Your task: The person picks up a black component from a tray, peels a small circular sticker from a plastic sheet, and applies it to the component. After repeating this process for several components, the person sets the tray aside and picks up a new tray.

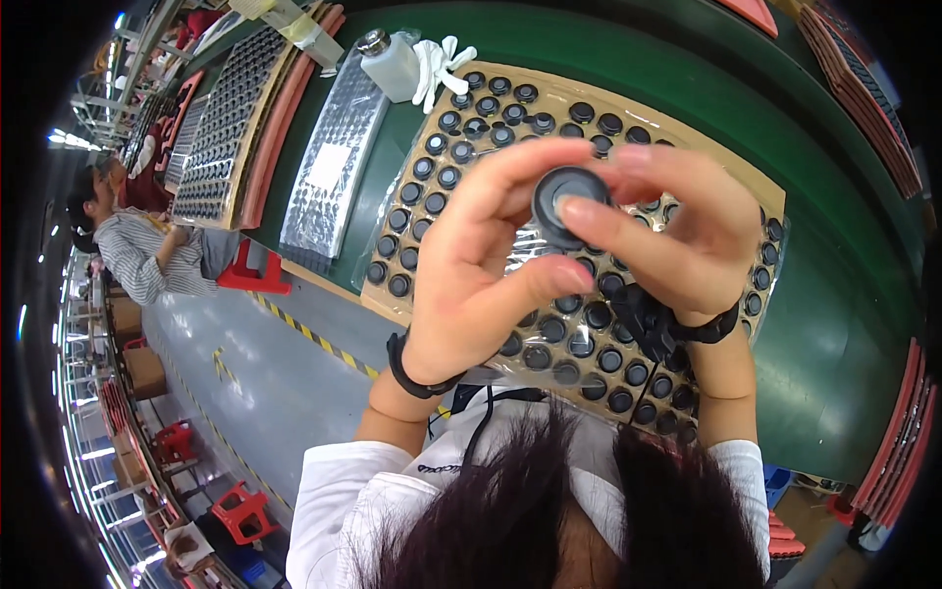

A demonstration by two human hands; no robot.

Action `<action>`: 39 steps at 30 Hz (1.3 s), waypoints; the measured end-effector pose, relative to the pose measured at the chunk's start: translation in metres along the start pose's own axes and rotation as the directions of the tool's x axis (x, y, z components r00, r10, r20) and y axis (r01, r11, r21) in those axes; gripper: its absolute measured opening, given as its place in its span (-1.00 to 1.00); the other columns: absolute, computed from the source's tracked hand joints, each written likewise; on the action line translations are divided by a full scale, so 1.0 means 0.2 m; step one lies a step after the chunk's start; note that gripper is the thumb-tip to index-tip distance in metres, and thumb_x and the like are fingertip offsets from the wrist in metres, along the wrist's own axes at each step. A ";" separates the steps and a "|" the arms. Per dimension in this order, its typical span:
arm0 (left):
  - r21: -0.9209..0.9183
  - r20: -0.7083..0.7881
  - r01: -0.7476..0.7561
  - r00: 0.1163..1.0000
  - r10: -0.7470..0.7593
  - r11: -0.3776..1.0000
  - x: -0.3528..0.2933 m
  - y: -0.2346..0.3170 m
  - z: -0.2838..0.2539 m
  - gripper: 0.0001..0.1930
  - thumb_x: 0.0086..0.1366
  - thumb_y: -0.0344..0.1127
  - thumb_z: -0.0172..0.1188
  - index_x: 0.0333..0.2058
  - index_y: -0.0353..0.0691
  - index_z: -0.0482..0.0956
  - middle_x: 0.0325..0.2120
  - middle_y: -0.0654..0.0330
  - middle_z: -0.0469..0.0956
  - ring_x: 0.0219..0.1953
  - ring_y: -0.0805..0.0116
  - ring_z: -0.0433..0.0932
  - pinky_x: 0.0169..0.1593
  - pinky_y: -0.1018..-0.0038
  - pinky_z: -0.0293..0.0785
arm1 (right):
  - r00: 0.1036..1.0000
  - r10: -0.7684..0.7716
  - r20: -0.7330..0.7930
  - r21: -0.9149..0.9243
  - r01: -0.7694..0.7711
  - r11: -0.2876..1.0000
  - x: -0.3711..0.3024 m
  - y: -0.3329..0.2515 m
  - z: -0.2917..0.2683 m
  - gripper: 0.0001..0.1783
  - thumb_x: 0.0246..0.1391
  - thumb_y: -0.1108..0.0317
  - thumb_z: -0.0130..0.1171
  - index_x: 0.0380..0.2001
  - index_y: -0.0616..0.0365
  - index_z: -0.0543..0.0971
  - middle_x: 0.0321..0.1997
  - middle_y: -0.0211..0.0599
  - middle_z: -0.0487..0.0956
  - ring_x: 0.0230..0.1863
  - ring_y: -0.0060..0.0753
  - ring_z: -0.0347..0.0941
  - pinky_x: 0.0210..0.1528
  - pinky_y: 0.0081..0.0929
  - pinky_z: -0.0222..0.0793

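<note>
Both hands are raised over a green workbench (844, 324), pinching one small black ring-shaped part (567, 201) between them. The left hand (481, 265) grips its edge with thumb and fingers; the right hand (687, 236) presses fingertips on its face. Below lies a cardboard tray (760, 187) filled with rows of similar black round parts (491, 108) under clear plastic.
</note>
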State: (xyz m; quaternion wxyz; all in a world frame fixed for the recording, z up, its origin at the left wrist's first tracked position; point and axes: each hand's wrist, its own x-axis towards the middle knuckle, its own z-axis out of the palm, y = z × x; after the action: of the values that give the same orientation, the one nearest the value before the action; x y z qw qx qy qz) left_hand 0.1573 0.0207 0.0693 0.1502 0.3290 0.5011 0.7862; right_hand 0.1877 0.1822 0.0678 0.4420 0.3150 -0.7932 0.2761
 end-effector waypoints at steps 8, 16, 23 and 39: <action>0.079 0.027 -0.229 0.973 0.228 0.970 -0.02 0.00 0.00 -0.36 -0.17 -0.48 0.30 -0.04 -0.40 0.28 -0.16 0.04 0.41 -0.10 0.30 0.41 -0.03 0.49 0.33 | 0.996 -0.068 -0.055 0.068 0.072 0.995 0.04 0.00 -0.01 -0.75 -0.32 0.43 0.28 -0.41 0.13 0.58 -0.14 -0.13 0.38 -0.34 -0.42 0.40 -0.39 -0.62 0.40; 0.162 -0.078 -0.181 0.978 0.195 0.970 -0.02 0.03 0.03 -0.26 -0.28 -0.15 0.42 -0.12 -0.41 0.32 -0.25 0.03 0.45 -0.20 0.33 0.45 -0.08 0.51 0.36 | 0.978 0.181 -0.100 0.271 -0.148 0.951 0.08 -0.05 -0.09 -0.77 -0.34 0.53 0.25 -0.47 0.27 0.51 -0.29 -0.07 0.42 -0.41 -0.38 0.38 -0.39 -0.59 0.35; 0.211 -0.100 -0.093 0.988 0.117 0.973 -0.03 0.04 0.04 -0.22 -0.35 -0.02 0.43 -0.19 -0.42 0.35 -0.27 0.07 0.46 -0.26 0.37 0.47 -0.16 0.57 0.40 | 0.972 0.234 0.036 0.301 -0.234 0.924 0.09 -0.08 -0.09 -0.80 -0.34 0.64 0.19 -0.50 0.29 0.51 -0.40 -0.14 0.43 -0.43 -0.42 0.38 -0.42 -0.62 0.33; -0.228 -0.010 0.076 0.997 -0.080 0.971 -0.04 0.03 0.04 -0.52 0.04 -0.35 0.22 -0.10 -0.48 0.31 -0.30 0.03 0.45 -0.37 0.29 0.54 -0.26 0.54 0.49 | 0.944 0.324 0.054 0.378 -0.320 0.869 0.09 -0.09 -0.08 -0.82 -0.35 0.60 0.23 -0.52 0.24 0.56 -0.49 -0.27 0.45 -0.50 -0.51 0.37 -0.53 -0.70 0.28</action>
State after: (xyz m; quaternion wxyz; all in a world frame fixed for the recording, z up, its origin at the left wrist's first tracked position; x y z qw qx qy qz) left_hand 0.1696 0.0186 0.0745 0.2131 0.2822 0.4216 0.8350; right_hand 0.2024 0.1773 0.0935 0.3246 0.2568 -0.7629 0.4966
